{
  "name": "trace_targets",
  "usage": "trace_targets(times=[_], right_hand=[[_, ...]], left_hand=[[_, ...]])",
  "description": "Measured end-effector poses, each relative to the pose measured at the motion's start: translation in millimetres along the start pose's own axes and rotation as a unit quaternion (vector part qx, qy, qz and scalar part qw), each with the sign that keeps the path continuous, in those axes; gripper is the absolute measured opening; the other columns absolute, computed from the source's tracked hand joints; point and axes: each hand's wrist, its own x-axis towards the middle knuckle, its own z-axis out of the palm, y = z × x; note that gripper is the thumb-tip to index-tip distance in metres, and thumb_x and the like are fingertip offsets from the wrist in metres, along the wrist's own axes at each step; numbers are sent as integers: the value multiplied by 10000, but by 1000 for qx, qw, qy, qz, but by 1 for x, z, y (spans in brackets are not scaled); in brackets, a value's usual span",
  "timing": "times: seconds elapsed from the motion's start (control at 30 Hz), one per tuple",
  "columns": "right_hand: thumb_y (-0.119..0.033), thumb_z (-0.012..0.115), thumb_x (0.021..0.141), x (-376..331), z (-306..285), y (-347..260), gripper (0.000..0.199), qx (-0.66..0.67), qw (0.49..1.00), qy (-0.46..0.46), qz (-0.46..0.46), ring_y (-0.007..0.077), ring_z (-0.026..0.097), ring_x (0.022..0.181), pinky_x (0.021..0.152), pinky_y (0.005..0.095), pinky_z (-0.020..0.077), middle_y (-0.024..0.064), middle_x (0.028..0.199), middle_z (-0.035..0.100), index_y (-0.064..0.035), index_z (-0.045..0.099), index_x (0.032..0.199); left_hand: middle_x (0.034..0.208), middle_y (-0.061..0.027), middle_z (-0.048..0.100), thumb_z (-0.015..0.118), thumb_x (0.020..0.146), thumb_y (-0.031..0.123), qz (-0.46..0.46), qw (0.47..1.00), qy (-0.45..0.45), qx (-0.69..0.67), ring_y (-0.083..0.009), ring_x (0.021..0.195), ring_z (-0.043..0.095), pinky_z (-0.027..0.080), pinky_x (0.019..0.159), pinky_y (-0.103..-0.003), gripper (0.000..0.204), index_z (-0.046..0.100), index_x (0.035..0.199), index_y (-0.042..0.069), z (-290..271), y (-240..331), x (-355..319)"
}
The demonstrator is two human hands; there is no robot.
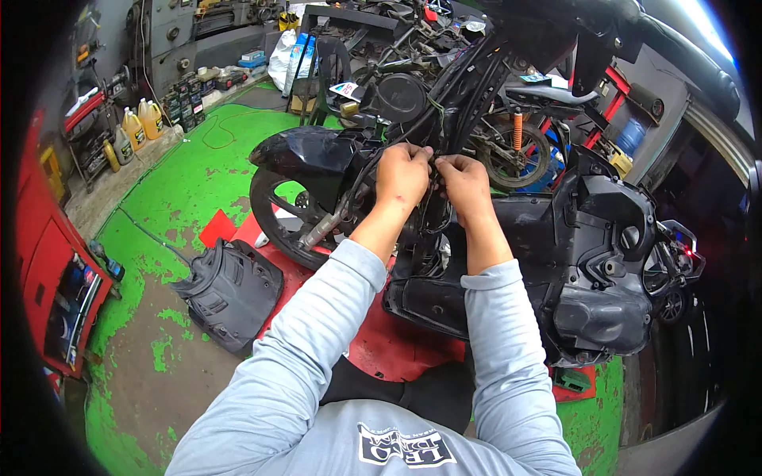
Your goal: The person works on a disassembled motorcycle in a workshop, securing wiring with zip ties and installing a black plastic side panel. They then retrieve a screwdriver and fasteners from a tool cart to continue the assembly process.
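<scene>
A stripped black scooter [587,262] stands in front of me with its front body panels off. My left hand [402,173] and my right hand [464,181] are side by side at the front frame, both pinching black cables [435,159] of the wiring bundle there. The front wheel [278,210] under its black fender [305,151] is just left of my left hand. The fingertips are partly hidden among the wires.
A loose black body panel [230,289] lies on the green floor at the left. A red lift platform [389,345] carries the scooter. Oil jugs [139,125] and shelves stand at the back left, a red tool cabinet [55,278] at far left. Another motorcycle [516,139] is behind.
</scene>
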Motion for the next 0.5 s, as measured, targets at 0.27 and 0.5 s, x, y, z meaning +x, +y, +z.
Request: trace_targets(times=[0.27,0.5], right_hand=[[-96,712,880,-14,15,-5,153,-52,984,85,-146,200,696,747,698,339,536,140,843,733,20,710,980],[-111,721,853,-17,12,-7,163,-147,960,103,-214,305,717,788,729,393,551,172,826,722,27,704,937]], left_hand=[[716,-33,631,691,963,176,-25,997,0,-68,-125,583,608,514,531,-275,219,693,897,-33,-3,-2,2],[716,-47,675,740,916,172,34,999,-8,-30,-125,624,621,489,580,-256,222,732,861,-43,-3,0,0]])
